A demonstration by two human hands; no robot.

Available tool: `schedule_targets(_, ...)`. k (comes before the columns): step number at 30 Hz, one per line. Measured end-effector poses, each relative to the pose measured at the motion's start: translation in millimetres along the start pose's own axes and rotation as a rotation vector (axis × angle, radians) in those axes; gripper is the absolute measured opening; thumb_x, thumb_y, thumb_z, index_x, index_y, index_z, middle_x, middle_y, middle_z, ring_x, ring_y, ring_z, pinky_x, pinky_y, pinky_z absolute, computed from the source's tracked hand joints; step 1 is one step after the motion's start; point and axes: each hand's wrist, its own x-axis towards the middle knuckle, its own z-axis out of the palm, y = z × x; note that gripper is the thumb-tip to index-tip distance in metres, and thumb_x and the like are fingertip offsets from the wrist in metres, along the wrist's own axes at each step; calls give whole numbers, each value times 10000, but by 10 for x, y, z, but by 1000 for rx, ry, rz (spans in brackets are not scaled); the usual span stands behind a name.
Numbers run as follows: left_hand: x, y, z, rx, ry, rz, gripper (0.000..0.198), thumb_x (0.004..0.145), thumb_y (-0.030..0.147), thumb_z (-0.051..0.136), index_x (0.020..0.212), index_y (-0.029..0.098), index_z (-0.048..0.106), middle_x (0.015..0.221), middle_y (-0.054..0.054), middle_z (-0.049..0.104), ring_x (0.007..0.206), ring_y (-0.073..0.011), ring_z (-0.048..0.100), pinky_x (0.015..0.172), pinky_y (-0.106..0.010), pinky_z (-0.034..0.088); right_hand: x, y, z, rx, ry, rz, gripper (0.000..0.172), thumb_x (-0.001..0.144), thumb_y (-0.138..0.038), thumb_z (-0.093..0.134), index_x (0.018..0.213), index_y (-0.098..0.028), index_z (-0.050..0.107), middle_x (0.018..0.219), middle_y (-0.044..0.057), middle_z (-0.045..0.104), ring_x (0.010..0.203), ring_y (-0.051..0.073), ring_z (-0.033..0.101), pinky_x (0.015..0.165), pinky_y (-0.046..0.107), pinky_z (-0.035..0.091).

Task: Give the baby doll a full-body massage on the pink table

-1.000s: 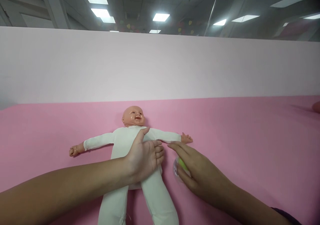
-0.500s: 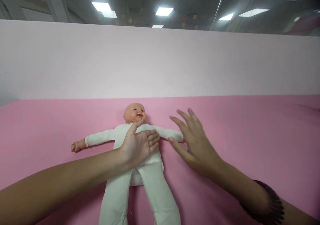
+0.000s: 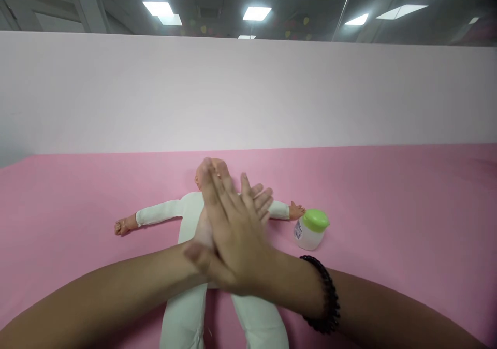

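Note:
My right hand (image 3: 236,235) lies palm down across my left hand (image 3: 264,199), its fingers stretched and slightly blurred. Only the fingertips and part of the palm of my left hand show beneath it; those fingers are straight too. No object is visible between the palms. Both hands are above the chest of a baby doll (image 3: 190,214) in a white cloth suit, which lies on its back with arms spread. Its face is mostly covered by my fingers. Beside the doll's hand on the right stands a small clear jar (image 3: 309,235) with a green lid (image 3: 316,220).
The doll lies on a pink padded surface (image 3: 407,224). Behind it rises a low white wall (image 3: 248,95), topped by glass that shows ceiling lights (image 3: 257,13). A black beaded bracelet (image 3: 330,297) circles my right wrist.
My right hand has moved left from beside the doll's arm onto my left palm. The jar with the green lid, hidden before, now shows.

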Motion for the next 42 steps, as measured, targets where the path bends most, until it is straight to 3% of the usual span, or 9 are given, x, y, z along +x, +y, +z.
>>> schedule_targets(6, -212, 11, -623, 161, -215, 12, 642, 1028, 467, -104, 1633, 317, 51, 1690, 57, 132, 1557, -211, 56, 1279, -463, 169, -58, 260, 214, 201, 14, 220, 735, 1065, -495, 275, 1604, -255, -161, 1679, 48, -59, 1557, 261, -57, 1271, 568, 126)
schedule_targets(10, -336, -214, -1006, 529, -431, 306, 653, 1053, 547, 195, 1626, 333, -32, 1695, 26, -58, 1558, -269, -19, 1283, -488, 37, -227, 329, 250, 355, -252, 128, 504, 1060, -340, 368, 1534, -169, 388, 1572, 131, 375, 1490, 249, 311, 1233, 475, 305)
schedule_targets(14, -353, -493, -1148, 817, -630, 240, 683, 1061, 362, 344, 1628, 302, -33, 1688, -49, 112, 1554, -250, 116, 1278, -494, 72, -230, 504, 201, 377, -511, -7, 313, 1026, -222, 421, 1168, -134, 686, 1223, 124, 673, 1185, 224, 601, 1121, 438, 429)
schedule_targets(21, -432, -611, -1105, 892, -434, -11, 722, 1039, 472, 392, 1629, 290, 18, 1685, -54, 74, 1550, -309, -23, 1242, -593, 29, -245, 739, 301, 267, -510, 9, 391, 1040, -322, 452, 1411, -263, 564, 1539, 68, 444, 1511, 254, 275, 1258, 583, 120)
schedule_targets(26, -570, -697, -1112, 861, -163, -254, 783, 1030, 530, 379, 1626, 172, 18, 1659, -136, -50, 1537, -330, -28, 1224, -615, 143, -426, 729, 465, 156, -291, 247, 619, 1032, -415, 441, 1591, -197, 290, 1630, 118, 215, 1535, 267, 192, 1235, 577, 246)
schedule_targets(30, -633, -743, -1141, 880, -161, 16, 532, 1038, 377, 433, 1529, 174, 431, 1570, -138, 393, 1489, -285, 322, 1214, -524, 312, -538, 734, 523, 157, 25, 158, 414, 999, -252, 464, 1375, -154, 607, 1384, 132, 593, 1364, 250, 516, 1148, 500, 451)
schedule_targets(33, -623, -750, -1163, 800, -237, 283, 458, 1041, 236, 391, 1485, 243, 503, 1437, -91, 577, 1394, -214, 488, 1202, -454, 367, -530, 745, 517, 277, 92, -15, 355, 978, -163, 463, 1245, -197, 694, 1236, 83, 692, 1253, 208, 614, 1098, 420, 517)
schedule_targets(39, -560, -731, -1182, 809, -283, -69, 660, 1048, 414, 388, 1623, 222, 128, 1671, -80, 106, 1553, -265, 67, 1258, -548, 111, -460, 794, 502, 265, -202, 160, 589, 996, -338, 500, 1555, -195, 380, 1567, 91, 374, 1508, 266, 274, 1225, 572, 296)
schedule_targets(42, -575, -758, -1169, 791, -161, -181, 742, 1027, 486, 425, 1626, 227, 74, 1674, -79, 7, 1547, -291, -26, 1245, -577, 106, -490, 797, 543, 239, -77, 319, 579, 978, -379, 535, 1517, -184, 451, 1543, 108, 416, 1479, 291, 342, 1209, 590, 319)
